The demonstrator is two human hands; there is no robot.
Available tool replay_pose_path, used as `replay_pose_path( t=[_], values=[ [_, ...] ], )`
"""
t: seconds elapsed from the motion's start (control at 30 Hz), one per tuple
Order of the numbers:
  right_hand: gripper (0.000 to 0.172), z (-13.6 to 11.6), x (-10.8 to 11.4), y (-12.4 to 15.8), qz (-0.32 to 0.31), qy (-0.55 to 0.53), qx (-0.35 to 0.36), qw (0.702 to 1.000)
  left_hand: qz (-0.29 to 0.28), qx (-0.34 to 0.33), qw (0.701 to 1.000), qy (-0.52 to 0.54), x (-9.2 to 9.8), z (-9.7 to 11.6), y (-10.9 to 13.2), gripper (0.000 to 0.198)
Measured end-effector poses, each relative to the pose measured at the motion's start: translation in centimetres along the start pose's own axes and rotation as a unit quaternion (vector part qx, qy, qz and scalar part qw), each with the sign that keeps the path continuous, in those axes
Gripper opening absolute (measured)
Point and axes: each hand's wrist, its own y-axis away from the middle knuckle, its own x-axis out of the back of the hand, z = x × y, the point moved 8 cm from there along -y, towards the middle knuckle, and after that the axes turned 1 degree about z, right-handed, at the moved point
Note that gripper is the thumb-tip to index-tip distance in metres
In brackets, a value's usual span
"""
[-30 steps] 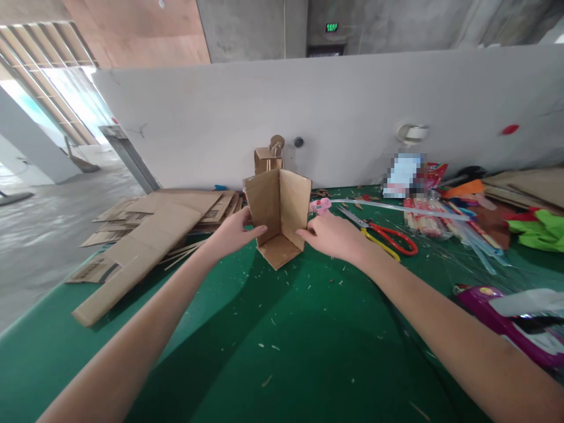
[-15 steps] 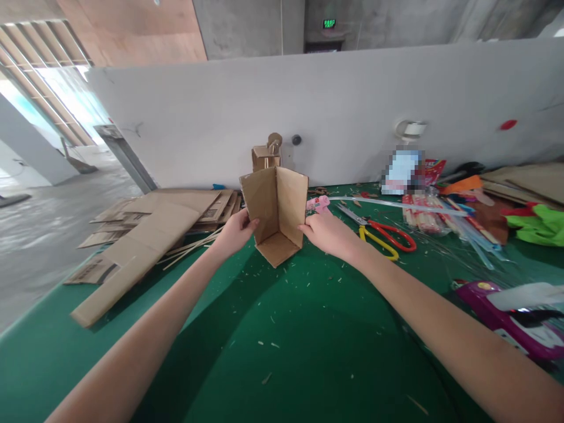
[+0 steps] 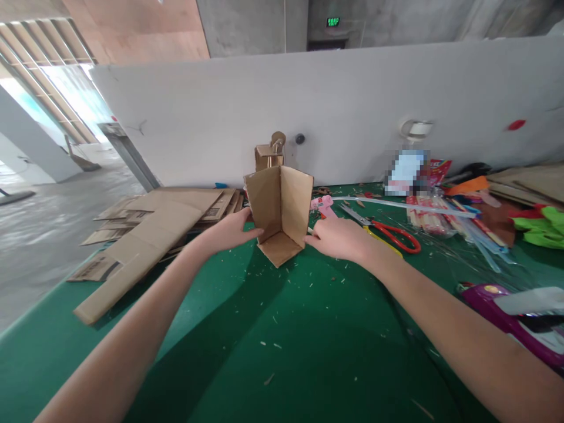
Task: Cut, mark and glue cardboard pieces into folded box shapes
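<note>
A folded cardboard piece, two upright panels meeting in a corner above a small base, stands on the green table. At its left panel is my left hand, thumb at the front and fingers round the outer edge, partly hidden behind it. My right hand is curled at the lower right edge, its thumb and finger closed there. Directly behind stands a cardboard construction with a round top part, largely covered by the corner piece. A pink glue gun lies just beyond my right hand.
Flat cardboard sheets are stacked at the left. Scissors with red and yellow handles lie to the right, near packaged sticks and green cloth. A purple device sits front right. A white partition rises behind.
Both hands have slid lower along the cardboard piece's sides, and my left fingers have spread more. The piece stays about where it was; the view has shifted slightly.
</note>
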Motion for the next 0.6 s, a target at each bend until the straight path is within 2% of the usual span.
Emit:
replay_pose_path(
  t=[0.07, 0.13, 0.2, 0.23, 0.27, 0.3, 0.33, 0.37, 0.4, 0.43, 0.5, 0.6],
  values=[
    [0.046, -0.7, -0.1, 0.7, -0.062, -0.010, 0.012, 0.998, -0.046, 0.030, 0.995, -0.086, 1.7, 0.6, 1.1, 0.043],
    [0.048, -1.9, 0.5, 1.3, -0.076, -0.068, 0.037, 0.994, -0.045, 0.032, 0.991, -0.123, 3.4, 2.1, 2.2, 0.035],
    [0.042, -3.2, 1.7, 1.7, -0.043, -0.183, 0.061, 0.980, 0.014, -0.021, 0.998, -0.052, 4.3, 4.7, 2.8, 0.028],
    [0.040, -3.8, 2.2, 1.9, -0.028, -0.239, 0.072, 0.968, 0.068, -0.046, 0.997, 0.011, 4.5, 6.0, 3.1, 0.027],
    [0.039, -4.5, 2.5, 2.1, -0.020, -0.288, 0.087, 0.953, 0.149, -0.061, 0.983, 0.092, 5.0, 6.9, 3.4, 0.031],
    [0.040, -5.2, 2.8, 2.4, -0.016, -0.325, 0.107, 0.940, 0.239, -0.072, 0.954, 0.168, 5.3, 7.5, 3.8, 0.039],
    [0.041, -6.0, 3.0, 2.8, -0.005, -0.347, 0.130, 0.929, 0.286, -0.067, 0.927, 0.231, 4.8, 7.8, 4.1, 0.048],
    [0.045, -6.7, 3.3, 3.2, 0.017, -0.355, 0.156, 0.922, 0.303, -0.057, 0.904, 0.296, 3.9, 8.1, 4.1, 0.055],
    [0.050, -7.4, 3.7, 3.7, 0.054, -0.350, 0.183, 0.917, 0.312, -0.046, 0.876, 0.365, 3.0, 8.3, 4.2, 0.060],
    [0.059, -7.9, 4.2, 4.3, 0.115, -0.326, 0.206, 0.916, 0.298, -0.031, 0.854, 0.424, 2.1, 8.7, 4.0, 0.063],
    [0.074, -9.2, 4.3, 5.3, 0.194, -0.248, 0.238, 0.919, 0.259, -0.007, 0.829, 0.496, 1.0, 9.6, 4.1, 0.068],
    [0.085, -10.9, 3.1, 6.0, 0.187, -0.187, 0.279, 0.923, 0.222, 0.015, 0.846, 0.484, 1.7, 10.2, 4.6, 0.073]
  ],
)
